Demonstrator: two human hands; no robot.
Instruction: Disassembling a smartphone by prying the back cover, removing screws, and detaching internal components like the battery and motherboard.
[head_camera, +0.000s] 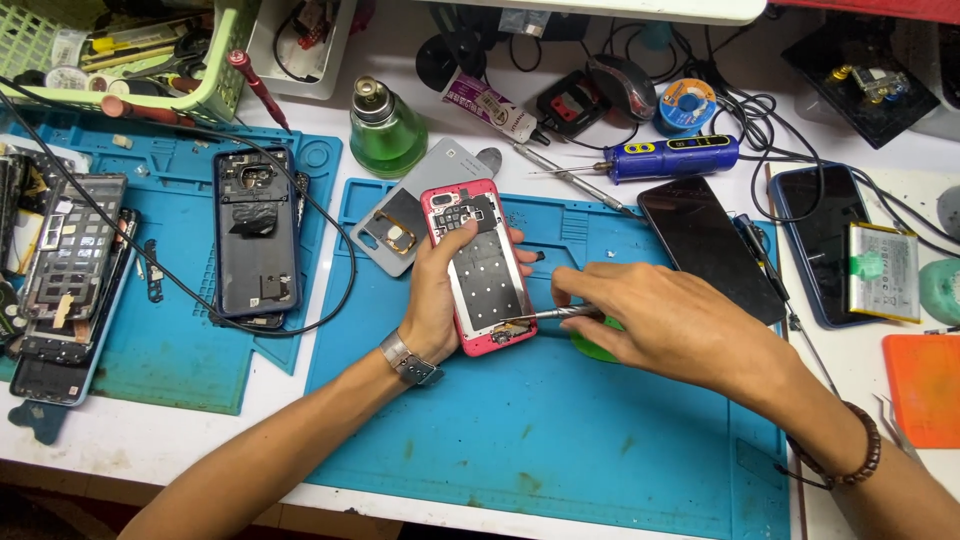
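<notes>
Red phone (483, 265) in left grip (437, 290), tweezers (550, 314) in right grip (655, 322)

You've a dark phone screen (709, 243) right of the mat, another (822, 240) beside it, and a white-pink tube (489, 104), perhaps glue.

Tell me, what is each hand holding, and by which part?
The left hand holds an opened pink phone by its long side edges. The right hand holds a thin metal tool by its handle end, the tip at the phone's lower end.
</notes>
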